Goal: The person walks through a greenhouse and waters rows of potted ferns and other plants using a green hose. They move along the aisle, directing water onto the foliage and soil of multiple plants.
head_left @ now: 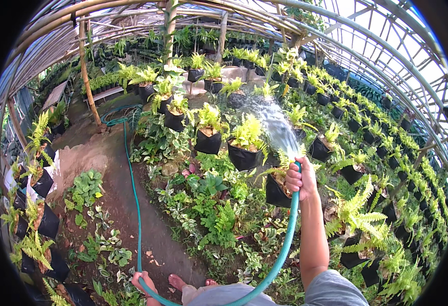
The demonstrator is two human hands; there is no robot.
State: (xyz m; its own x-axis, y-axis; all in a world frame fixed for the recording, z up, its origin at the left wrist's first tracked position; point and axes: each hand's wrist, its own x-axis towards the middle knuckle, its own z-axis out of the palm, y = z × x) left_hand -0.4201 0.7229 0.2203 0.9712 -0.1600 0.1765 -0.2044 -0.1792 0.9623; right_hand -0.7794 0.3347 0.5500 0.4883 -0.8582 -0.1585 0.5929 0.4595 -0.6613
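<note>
My right hand [303,178] is raised at the end of an outstretched arm, fingers wrapped round the end of a teal garden hose [287,239]. A spray of water [279,125] shoots from the hose mouth, up and away over the ferns. Just beyond the hand hang black grow bags with bright green ferns, among them a grow bag [244,157] and another grow bag [276,192] partly behind the fist. Low at the left, my left hand [146,286] is closed round a further stretch of the hose, which loops across my waist.
A bare dirt path [157,245] runs forward on the left, with the hose trailing along it to a coil [124,116]. Rows of hanging potted ferns [356,173] fill the right. Leafy ground plants [219,219] grow ahead of my feet. A bamboo post [87,76] supports the arched roof.
</note>
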